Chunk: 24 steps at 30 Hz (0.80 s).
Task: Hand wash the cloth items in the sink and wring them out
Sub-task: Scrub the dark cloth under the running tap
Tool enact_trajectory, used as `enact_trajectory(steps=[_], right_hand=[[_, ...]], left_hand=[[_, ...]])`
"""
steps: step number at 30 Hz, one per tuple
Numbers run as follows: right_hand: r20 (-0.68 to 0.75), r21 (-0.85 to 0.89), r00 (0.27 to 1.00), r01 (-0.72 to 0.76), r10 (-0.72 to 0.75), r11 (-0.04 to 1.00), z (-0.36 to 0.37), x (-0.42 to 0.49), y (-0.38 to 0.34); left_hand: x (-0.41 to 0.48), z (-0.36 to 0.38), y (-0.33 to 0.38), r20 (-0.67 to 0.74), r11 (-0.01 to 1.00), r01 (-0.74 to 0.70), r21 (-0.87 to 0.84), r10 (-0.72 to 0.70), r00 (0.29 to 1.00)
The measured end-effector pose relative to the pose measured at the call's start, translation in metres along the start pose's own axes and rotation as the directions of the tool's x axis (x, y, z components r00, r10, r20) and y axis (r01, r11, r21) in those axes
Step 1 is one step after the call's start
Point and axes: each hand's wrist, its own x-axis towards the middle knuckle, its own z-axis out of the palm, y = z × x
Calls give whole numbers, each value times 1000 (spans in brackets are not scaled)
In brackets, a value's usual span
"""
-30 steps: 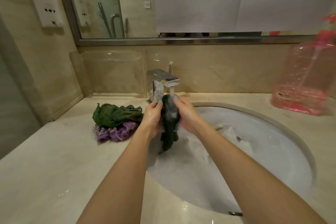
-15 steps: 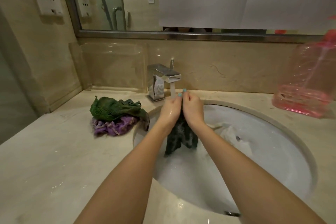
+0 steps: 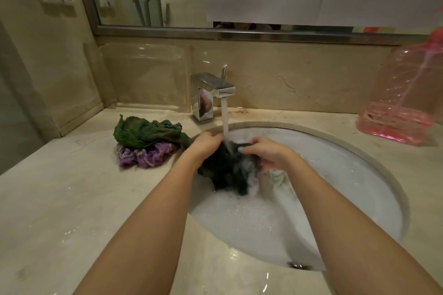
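Marble counter (image 3: pixel 60 199) rings the soapy sink (image 3: pixel 354 175); under the tap (image 3: pixel 215 88) my left hand (image 3: pixel 206 143) and right hand (image 3: pixel 266 153) clutch the dark cloth (image 3: pixel 227 170), probably sodden, heavy and slippery, so best gripped mid-bunch.

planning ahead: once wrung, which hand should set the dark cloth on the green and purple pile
Likely left. The left hand grips the dark wet cloth right beside the crumpled green towel and purple cloth; the right hand grips it farther away.
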Motion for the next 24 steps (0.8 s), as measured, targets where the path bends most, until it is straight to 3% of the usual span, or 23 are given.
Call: enact_trajectory(steps=[2,3,5,7,10,11,14,17,19,21,24], right_hand=[[-8,-337,998,-62,63,939,2,-2,4],[-40,-429,999,-38,23,902,4,-2,3],[-78,-447,992,56,-101,893,6,1,-1],[7,-484,995,87,-96,871,12,0,-6],[120,-722,992,62,36,689,18,-5,9],[136,-748,990,75,42,659,18,-6,16],[149,-689,988,67,50,722,14,-4,31],[190,-736,980,103,58,669,16,-3,33],[217,-763,974,124,71,635,19,-3,34],[204,-752,977,120,56,649,17,-5,33],[97,-614,995,46,18,788,0,-13,26]], left_hand=[[0,1,-9,91,922,23,386,-63,994],[-1,1,-11,122,873,7,489,-76,990],[1,2,-12,166,854,-50,517,-42,985],[4,5,-15,254,835,-105,540,-43,966],[6,14,-20,432,725,-100,681,-287,855],[7,17,-21,448,700,-103,707,-329,831],[10,20,-23,424,642,-94,761,-382,821],[11,20,-27,413,592,-94,801,-432,802],[9,18,-25,450,621,-130,773,-392,802],[2,13,-17,489,735,-132,665,-295,821],[-5,1,-6,507,910,-38,412,-194,840]])
